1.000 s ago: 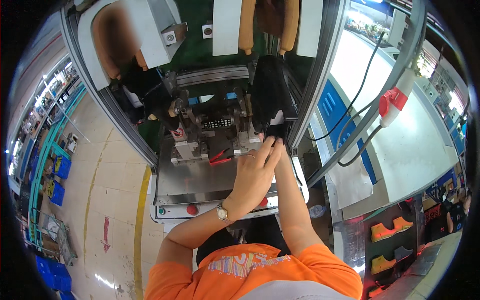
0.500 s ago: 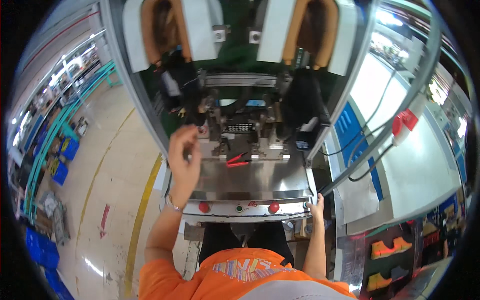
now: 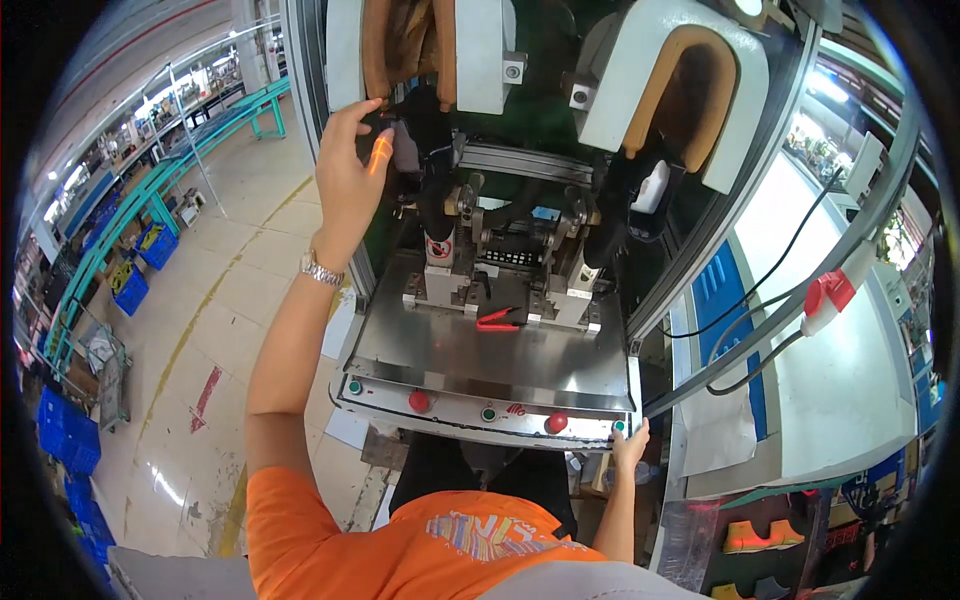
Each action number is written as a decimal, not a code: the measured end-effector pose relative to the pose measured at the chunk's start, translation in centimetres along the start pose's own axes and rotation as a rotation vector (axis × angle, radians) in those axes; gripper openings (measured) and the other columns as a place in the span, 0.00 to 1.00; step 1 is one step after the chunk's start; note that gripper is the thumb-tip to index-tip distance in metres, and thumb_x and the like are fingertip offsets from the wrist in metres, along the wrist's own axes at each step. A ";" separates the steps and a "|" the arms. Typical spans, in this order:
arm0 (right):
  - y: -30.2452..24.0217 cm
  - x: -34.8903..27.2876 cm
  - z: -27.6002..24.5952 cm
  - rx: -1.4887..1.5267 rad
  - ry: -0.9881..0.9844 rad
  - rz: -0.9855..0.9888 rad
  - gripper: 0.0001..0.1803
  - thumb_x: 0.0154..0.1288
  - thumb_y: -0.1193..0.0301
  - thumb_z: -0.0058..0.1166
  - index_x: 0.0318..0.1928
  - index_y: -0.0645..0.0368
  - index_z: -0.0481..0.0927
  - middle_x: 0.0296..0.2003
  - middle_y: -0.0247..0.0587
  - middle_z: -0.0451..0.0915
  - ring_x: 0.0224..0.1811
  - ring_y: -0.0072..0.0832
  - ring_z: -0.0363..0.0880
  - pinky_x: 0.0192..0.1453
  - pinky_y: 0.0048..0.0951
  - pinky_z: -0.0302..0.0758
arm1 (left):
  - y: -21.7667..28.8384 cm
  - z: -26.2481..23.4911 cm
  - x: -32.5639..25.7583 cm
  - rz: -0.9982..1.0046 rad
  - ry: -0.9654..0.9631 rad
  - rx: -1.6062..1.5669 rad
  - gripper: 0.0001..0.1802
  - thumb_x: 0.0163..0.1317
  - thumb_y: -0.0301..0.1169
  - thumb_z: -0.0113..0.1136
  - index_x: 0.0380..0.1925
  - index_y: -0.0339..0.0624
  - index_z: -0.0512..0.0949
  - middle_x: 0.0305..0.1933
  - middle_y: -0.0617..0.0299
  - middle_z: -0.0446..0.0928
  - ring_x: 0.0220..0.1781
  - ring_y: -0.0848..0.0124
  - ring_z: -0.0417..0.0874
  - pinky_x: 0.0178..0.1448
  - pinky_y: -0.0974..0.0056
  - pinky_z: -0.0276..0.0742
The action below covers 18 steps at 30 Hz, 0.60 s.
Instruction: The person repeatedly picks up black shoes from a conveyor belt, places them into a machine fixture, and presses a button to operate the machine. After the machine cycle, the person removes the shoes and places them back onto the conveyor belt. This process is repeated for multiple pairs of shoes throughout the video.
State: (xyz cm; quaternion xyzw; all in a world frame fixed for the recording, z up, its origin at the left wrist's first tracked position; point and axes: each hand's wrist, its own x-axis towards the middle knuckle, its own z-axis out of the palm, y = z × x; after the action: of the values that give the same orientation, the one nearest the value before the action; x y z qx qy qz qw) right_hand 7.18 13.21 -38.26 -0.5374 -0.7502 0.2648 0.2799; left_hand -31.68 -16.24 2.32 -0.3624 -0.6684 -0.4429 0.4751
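My left hand (image 3: 348, 165) is raised at the left station of a shoe press machine. Its fingers are spread, and the fingertips touch a black shoe upper (image 3: 425, 130) standing on a post. A wristwatch (image 3: 322, 268) is on that wrist. My right hand (image 3: 630, 447) is low, resting on the right corner of the metal control panel (image 3: 480, 410), fingertips by a small green button (image 3: 618, 427). A second black shoe upper (image 3: 612, 200) stands on the right post, with no hand on it.
White U-shaped pads with tan lining (image 3: 690, 80) hang above each post. Red pliers (image 3: 497, 320) lie on the steel plate. Red and green buttons line the panel front. Cables and a red plug (image 3: 830, 295) run on the right. Blue crates (image 3: 65, 440) stand on the floor at left.
Both hands left the right shoe upper. My left hand swung across and up to the left shoe upper. My right hand dropped to the panel's right corner.
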 end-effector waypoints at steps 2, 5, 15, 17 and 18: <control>-0.3 -0.2 -0.6 0.021 -0.026 0.028 0.44 0.45 0.73 0.66 0.63 0.64 0.57 0.56 0.60 0.65 0.60 0.50 0.64 0.63 0.39 0.61 | -0.1 0.3 0.8 0.102 0.000 0.040 0.15 0.53 0.23 0.61 0.43 0.41 0.76 0.44 0.58 0.76 0.42 0.65 0.77 0.45 0.65 0.72; -1.0 -0.5 -1.6 0.031 -0.015 -0.002 0.43 0.45 0.73 0.66 0.62 0.64 0.58 0.57 0.58 0.65 0.60 0.49 0.63 0.63 0.39 0.61 | -1.0 0.4 1.7 0.268 0.020 0.093 0.11 0.52 0.21 0.60 0.37 0.40 0.77 0.39 0.56 0.77 0.41 0.59 0.77 0.45 0.62 0.72; -8.1 -3.8 -5.6 0.195 0.100 -0.349 0.24 0.49 0.82 0.55 0.51 0.65 0.71 0.52 0.52 0.71 0.58 0.46 0.66 0.63 0.39 0.59 | 3.8 -6.0 2.8 0.213 0.086 -0.036 0.10 0.51 0.19 0.58 0.34 0.39 0.80 0.32 0.59 0.78 0.31 0.69 0.77 0.36 0.68 0.72; -12.7 -4.6 -6.9 0.368 -0.018 -0.448 0.20 0.52 0.83 0.52 0.48 0.65 0.73 0.50 0.48 0.74 0.57 0.39 0.70 0.61 0.33 0.63 | 7.5 -7.6 3.4 0.200 -0.114 -0.024 0.09 0.50 0.20 0.59 0.34 0.39 0.80 0.30 0.59 0.78 0.28 0.70 0.77 0.33 0.69 0.71; -16.2 -5.3 -8.1 0.445 -0.117 -0.478 0.21 0.52 0.83 0.52 0.49 0.65 0.73 0.51 0.47 0.74 0.57 0.37 0.70 0.61 0.32 0.64 | 9.0 -8.2 3.5 0.199 -0.240 -0.005 0.09 0.50 0.20 0.59 0.34 0.39 0.79 0.29 0.60 0.77 0.27 0.71 0.76 0.33 0.69 0.70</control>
State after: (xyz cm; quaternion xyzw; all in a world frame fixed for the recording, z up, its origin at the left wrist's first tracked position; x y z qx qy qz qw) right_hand 3.65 4.35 -21.96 -0.2559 -0.7935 0.3796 0.4009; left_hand -21.99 -20.56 9.14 -0.4785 -0.6801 -0.3486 0.4325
